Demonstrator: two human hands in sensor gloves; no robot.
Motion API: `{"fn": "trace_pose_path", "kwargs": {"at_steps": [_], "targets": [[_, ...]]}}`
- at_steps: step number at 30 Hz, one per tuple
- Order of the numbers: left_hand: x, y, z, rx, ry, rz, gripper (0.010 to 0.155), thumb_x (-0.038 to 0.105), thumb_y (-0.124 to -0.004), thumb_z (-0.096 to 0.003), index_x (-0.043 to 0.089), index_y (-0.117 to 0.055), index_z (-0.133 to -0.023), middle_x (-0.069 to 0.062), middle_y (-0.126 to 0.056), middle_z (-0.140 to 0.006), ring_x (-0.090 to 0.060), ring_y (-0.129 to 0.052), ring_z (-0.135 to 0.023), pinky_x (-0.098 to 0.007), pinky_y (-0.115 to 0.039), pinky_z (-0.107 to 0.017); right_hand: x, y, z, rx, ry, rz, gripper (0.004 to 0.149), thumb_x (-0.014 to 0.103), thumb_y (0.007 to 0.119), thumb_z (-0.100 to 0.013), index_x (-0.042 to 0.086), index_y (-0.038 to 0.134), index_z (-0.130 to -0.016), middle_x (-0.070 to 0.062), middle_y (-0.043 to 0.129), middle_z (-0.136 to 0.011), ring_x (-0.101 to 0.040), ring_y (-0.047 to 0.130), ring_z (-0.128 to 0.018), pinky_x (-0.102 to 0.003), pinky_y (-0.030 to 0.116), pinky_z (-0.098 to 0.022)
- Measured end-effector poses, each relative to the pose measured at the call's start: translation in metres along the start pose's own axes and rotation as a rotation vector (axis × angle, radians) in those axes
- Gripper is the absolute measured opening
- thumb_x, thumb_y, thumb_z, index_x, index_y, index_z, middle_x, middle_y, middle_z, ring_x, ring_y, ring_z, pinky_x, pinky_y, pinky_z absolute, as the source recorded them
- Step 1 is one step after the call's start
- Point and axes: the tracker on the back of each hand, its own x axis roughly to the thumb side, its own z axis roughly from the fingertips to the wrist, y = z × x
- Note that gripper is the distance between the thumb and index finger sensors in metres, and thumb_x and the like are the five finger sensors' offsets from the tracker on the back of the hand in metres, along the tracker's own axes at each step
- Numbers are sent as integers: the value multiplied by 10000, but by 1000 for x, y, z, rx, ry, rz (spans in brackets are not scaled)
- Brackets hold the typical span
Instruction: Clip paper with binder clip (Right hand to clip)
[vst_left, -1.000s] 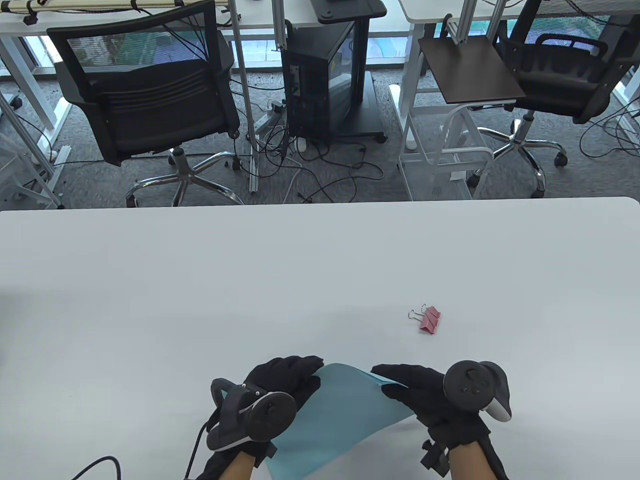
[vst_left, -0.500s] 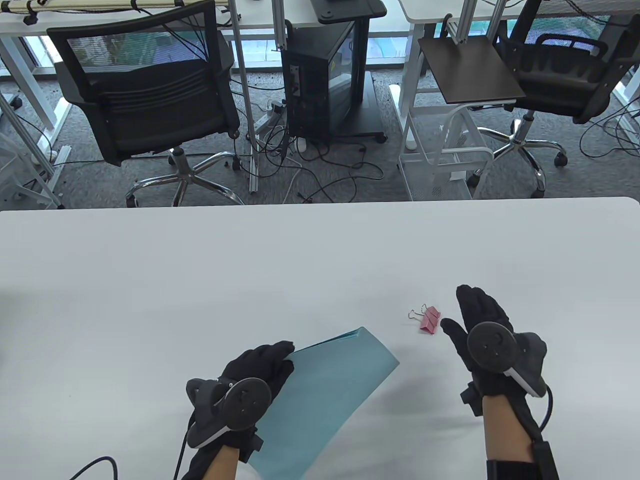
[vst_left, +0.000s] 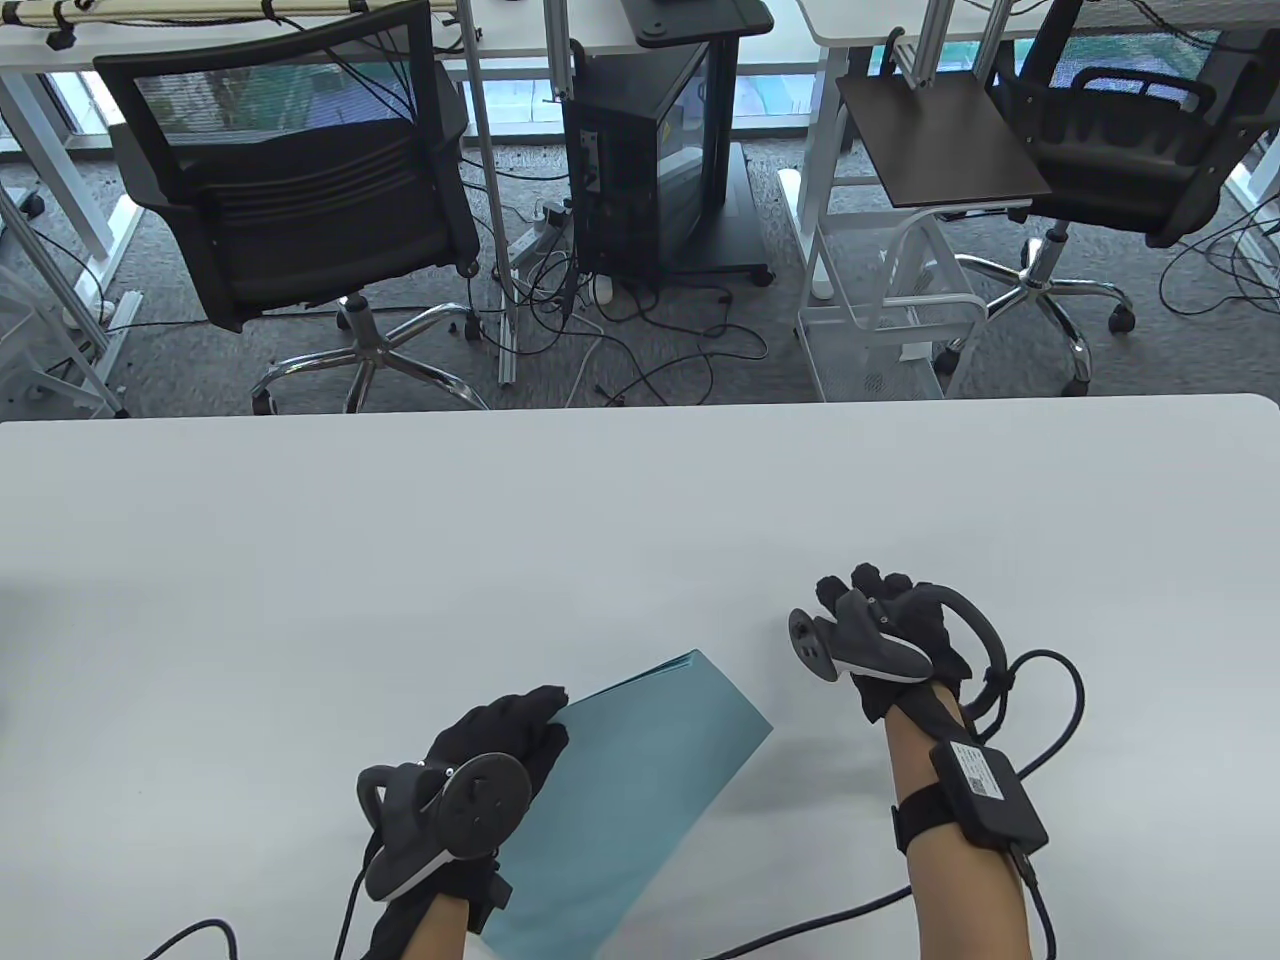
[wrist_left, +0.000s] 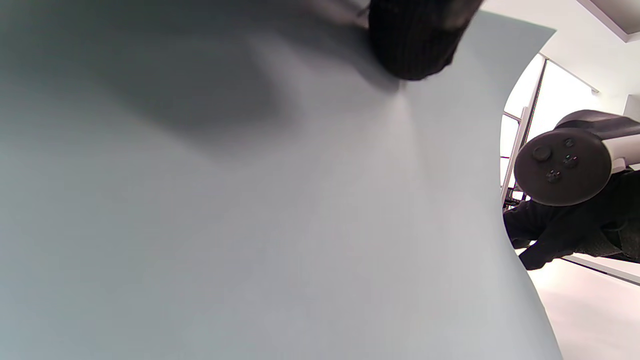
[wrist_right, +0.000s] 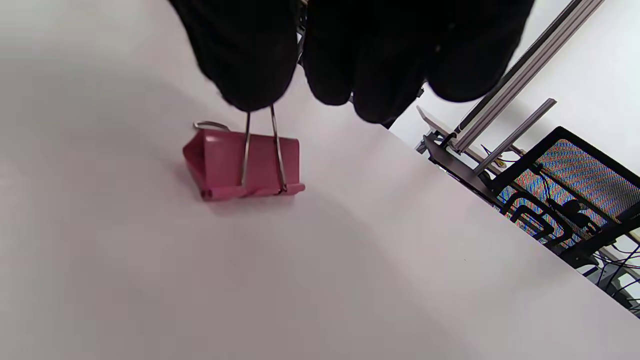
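Left hand (vst_left: 490, 745) sits low by the near edge of the table, a bit left of center, forearm coming straight up from the bottom of the table view. Its fingers (vst_left: 525, 715) reach forward and to the right, and it grips the paper (vst_left: 640, 790) along the left side, with one fingertip pressed flat on the sheet in the left wrist view. The tracker on the back of the hand faces up.

Right hand (vst_left: 890, 630) is further out and to the right, rolled over so its tracker points left. Fingers (wrist_right: 250, 55) curl downward, bunched close, pinching one wire handle of the binder clip (wrist_right: 242, 162). A black box is strapped to that forearm.
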Motion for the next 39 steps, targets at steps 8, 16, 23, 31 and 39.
{"fn": "trace_pose_path", "kwargs": {"at_steps": [8,16,23,31,39], "targets": [[-2,-5,-1,-25,12,-12,422,436,-717,-579,300,-738,-978,109,-930,-855,-145,-994,-705,-340,-859,-608,-3,-1,-6,-40,1,-54,479,229,812,-513,88,772,-970,-131,938,-827,-269,984,-629,-524,827,-544],[-1,-7,0,-40,11,-16,423,436,-717,-579,299,-738,-978,108,-929,-856,-146,-993,-706,-342,-858,-610,-12,1,-4,89,34,-111,424,278,769,-535,121,784,-929,-110,930,-818,-275,981,-609,-521,837,-509],[-2,-7,-1,-46,9,-7,421,436,-713,-581,302,-736,-979,109,-924,-860,-146,-991,-710,-345,-855,-613,-32,4,17,52,79,-417,407,262,759,-558,-1,756,-869,-470,542,-1086,-661,672,-909,-717,701,-582],[-2,-9,-1,-51,6,11,420,437,-709,-583,307,-732,-981,111,-922,-861,-145,-988,-715,-348,-851,-619,-47,15,51,-227,128,-787,380,282,795,-546,15,772,-815,-373,692,-1024,-519,860,-822,-618,799,-559],[2,-13,-3,-77,-10,10,419,438,-704,-585,311,-726,-984,114,-918,-865,-147,-982,-724,-354,-844,-626,-49,1,89,-453,107,-902,845,269,797,-549,-163,341,-1114,-358,623,-1038,-506,812,-844,-632,768,-570]]}}
